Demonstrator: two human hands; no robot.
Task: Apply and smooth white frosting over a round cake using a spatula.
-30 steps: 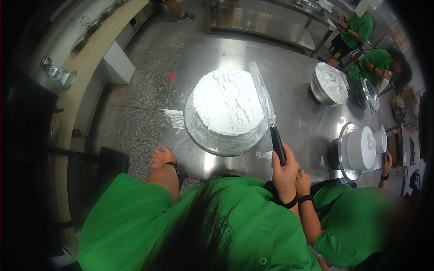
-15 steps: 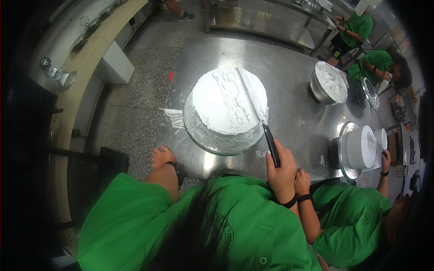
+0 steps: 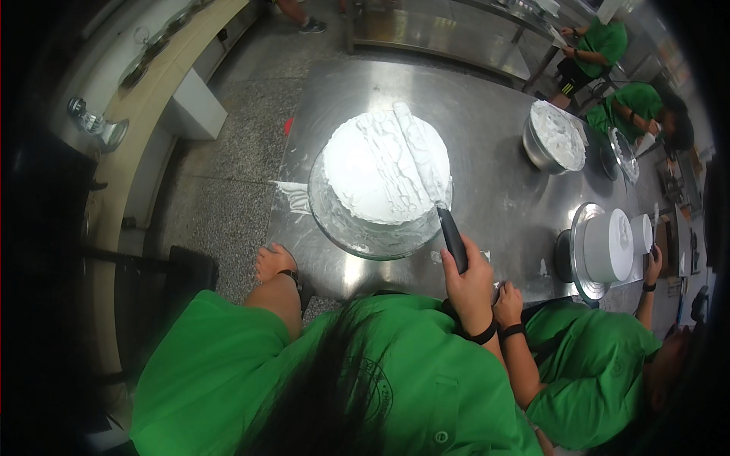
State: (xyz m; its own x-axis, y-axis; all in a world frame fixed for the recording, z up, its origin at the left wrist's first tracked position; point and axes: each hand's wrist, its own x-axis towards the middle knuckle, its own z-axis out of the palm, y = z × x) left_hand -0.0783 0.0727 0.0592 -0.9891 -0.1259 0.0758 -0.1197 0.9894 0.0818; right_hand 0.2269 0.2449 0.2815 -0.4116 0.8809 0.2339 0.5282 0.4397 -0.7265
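My right hand [image 3: 469, 281] is closed around the black handle of a palette knife [image 3: 454, 240]. Its long blade, coated with white cream, lies over the right part of a round white cream-covered cake [image 3: 353, 167], the tip reaching the cake's far edge. Rough ridges of cream run across the top beside the blade. A clear round turntable [image 3: 334, 237], smeared with cream, carries the cake. By the table's near left corner is my left hand [image 3: 274, 264], holding nothing, its fingers loosely bent and apart.
The steel table [image 3: 487, 216] has cream smears left of the turntable. A metal bowl of cream [image 3: 541, 152] stands at right. Nearer, a co-worker's hand [image 3: 654, 266] is beside another white cake [image 3: 602, 247] on a stand. That person's other hand [image 3: 508, 304] is close to my right wrist.
The palette knife's blade has turned from nearly edge-on to showing its cream-coated flat face. My right hand has shifted slightly left. My left hand stays in place.
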